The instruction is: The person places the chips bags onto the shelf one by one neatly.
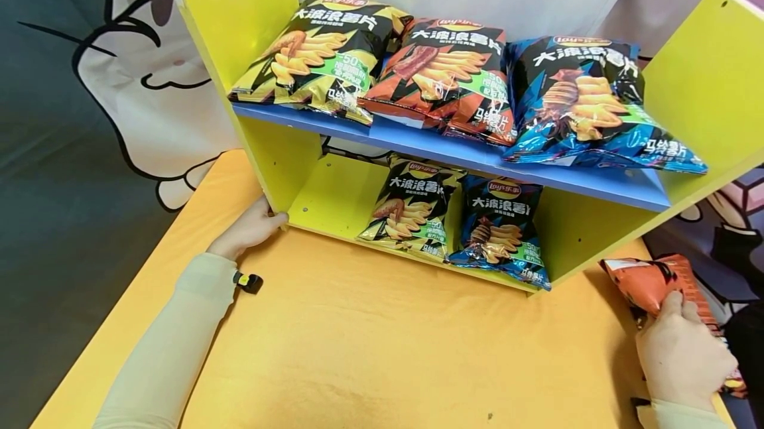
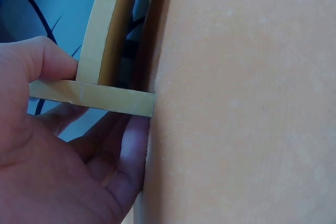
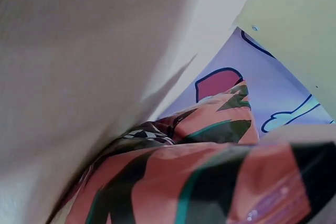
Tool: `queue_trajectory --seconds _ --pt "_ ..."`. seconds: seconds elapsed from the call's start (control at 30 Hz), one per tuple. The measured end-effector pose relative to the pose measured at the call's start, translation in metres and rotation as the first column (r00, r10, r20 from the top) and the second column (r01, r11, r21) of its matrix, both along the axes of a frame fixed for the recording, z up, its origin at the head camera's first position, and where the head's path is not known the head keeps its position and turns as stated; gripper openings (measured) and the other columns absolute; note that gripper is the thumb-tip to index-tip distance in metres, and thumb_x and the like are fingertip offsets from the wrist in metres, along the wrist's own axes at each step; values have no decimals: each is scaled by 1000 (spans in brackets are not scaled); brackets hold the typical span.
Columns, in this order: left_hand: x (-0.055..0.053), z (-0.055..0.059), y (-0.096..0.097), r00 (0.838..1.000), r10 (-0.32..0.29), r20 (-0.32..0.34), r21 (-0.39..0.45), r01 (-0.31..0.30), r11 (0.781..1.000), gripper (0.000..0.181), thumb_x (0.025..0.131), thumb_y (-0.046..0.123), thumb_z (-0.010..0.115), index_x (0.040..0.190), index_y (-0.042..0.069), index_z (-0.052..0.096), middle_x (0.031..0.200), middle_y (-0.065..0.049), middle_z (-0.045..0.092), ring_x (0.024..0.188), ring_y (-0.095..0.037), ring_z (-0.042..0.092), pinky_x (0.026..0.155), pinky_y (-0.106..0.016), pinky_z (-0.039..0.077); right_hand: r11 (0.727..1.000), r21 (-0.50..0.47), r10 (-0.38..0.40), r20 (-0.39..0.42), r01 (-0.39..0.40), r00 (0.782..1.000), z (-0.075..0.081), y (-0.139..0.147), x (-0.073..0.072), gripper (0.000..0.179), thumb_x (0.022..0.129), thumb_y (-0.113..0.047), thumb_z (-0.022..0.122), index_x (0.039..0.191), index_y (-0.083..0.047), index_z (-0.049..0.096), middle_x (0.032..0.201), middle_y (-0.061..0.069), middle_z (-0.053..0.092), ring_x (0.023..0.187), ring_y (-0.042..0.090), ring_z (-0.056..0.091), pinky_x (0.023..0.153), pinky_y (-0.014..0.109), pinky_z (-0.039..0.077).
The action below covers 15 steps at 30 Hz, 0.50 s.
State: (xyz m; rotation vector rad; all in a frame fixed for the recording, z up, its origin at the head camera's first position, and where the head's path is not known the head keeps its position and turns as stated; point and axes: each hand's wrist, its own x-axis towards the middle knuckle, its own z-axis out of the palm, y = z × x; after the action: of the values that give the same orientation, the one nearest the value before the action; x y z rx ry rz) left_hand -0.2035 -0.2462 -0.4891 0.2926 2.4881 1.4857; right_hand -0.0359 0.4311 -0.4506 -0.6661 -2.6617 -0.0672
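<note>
My left hand [image 1: 253, 225] grips the lower front corner of a yellow and blue shelf [image 1: 447, 144]; in the left wrist view its thumb lies on one side of the yellow panel [image 2: 113, 98] and its fingers on the other. At the far right, my right hand [image 1: 683, 349] holds an orange bag of chips [image 1: 647, 281] near the table's right edge. Close up in the right wrist view, the bag's orange and black striped foil [image 3: 157, 182] looks creased. The fingertips of that hand are partly hidden by the bag.
On the blue upper shelf sit a yellow-black chip bag [image 1: 325, 51], a red one [image 1: 447, 77] and a blue one [image 1: 591, 101]. Below stand another yellow-black bag [image 1: 412, 210] and another blue bag [image 1: 501, 223]. An orange cloth [image 1: 388, 343] covers the table.
</note>
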Motion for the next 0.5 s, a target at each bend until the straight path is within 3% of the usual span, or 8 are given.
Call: queue_trajectory --seconds 0.1,0.3,0.5 --pt "-1 -1 0 1000 -3 -4 -3 3 1000 64 102 10 50 161 9 24 153 -19 42 125 -32 45 101 -46 37 999 44 4 -79 0 997 -1 -1 3 21 99 -9 42 104 9 52 95 36 59 58 64 50 43 66 34" --pt "-1 0 1 1000 3 -7 0 -3 1000 64 102 10 50 161 9 25 152 -18 42 124 -32 45 102 -46 36 995 95 12 -150 3 989 -2 -3 6 35 107 -15 30 94 10 53 85 39 57 52 62 48 39 61 28" --pt "-1 1 1 1000 2 -6 -10 -3 1000 60 102 11 50 158 9 29 145 -19 46 116 -32 49 96 -44 39 976 204 145 -315 -82 938 3 -3 13 43 109 -20 29 77 1 49 65 29 50 44 62 41 35 45 12"
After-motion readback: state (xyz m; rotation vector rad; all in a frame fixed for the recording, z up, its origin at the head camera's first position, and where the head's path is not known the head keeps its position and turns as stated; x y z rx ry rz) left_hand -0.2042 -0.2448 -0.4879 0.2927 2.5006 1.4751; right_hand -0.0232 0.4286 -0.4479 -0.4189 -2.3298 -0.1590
